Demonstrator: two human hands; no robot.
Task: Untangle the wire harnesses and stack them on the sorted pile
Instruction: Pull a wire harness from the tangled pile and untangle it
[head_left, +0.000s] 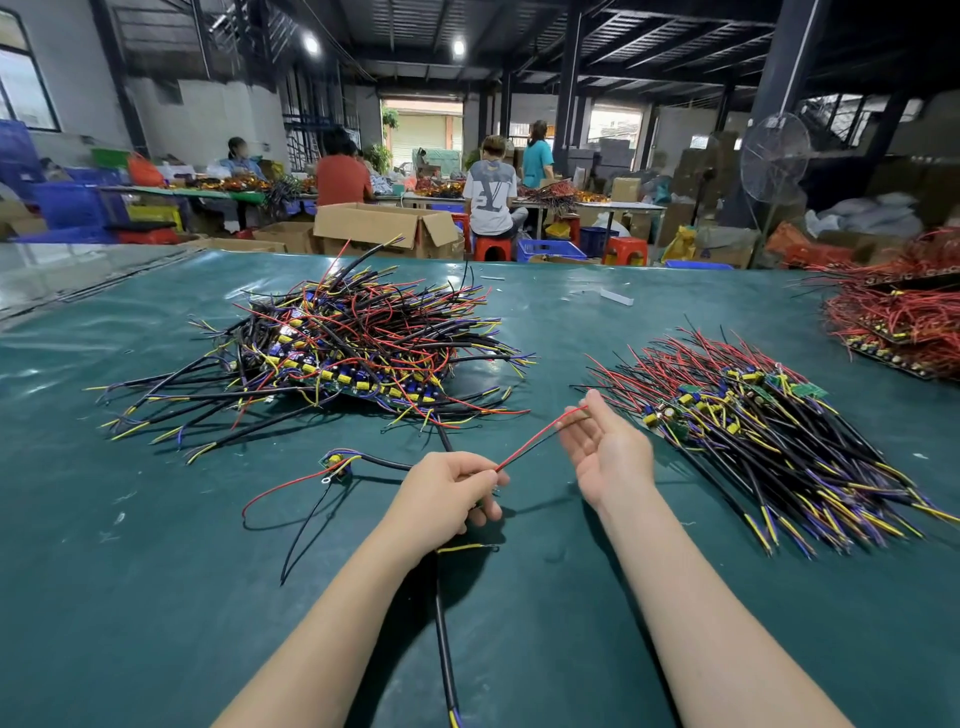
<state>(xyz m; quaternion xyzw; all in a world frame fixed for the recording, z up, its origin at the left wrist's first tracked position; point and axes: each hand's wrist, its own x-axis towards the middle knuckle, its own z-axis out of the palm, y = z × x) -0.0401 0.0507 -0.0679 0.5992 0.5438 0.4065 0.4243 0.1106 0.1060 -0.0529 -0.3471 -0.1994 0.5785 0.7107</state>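
1. The red lead (535, 439) of the harness I am working is stretched between my hands in the lower centre of the frame. My left hand (447, 488) is closed on it, pinching it together with some black leads. My right hand (608, 447) is open, palm up, and the lead's far end only lies across its fingertips. I judge that end could slip off once I pull.
2. A black cable (444, 613) runs from under the left hand to the bottom edge. I cannot tell whether it belongs to the same harness. If it does, it may drag on the mat.
3. A loose harness (337, 462) lies just left of the left hand, with its leads near my grip. A lift could snag it and carry it along.
4. The tangled heap (358, 343), upper centre, has strands reaching towards my hands. A caught loop would pull more wires out.
5. The sorted pile (753, 415) sits at the right of the frame, near the right hand. A careless drop would land across its aligned wires.
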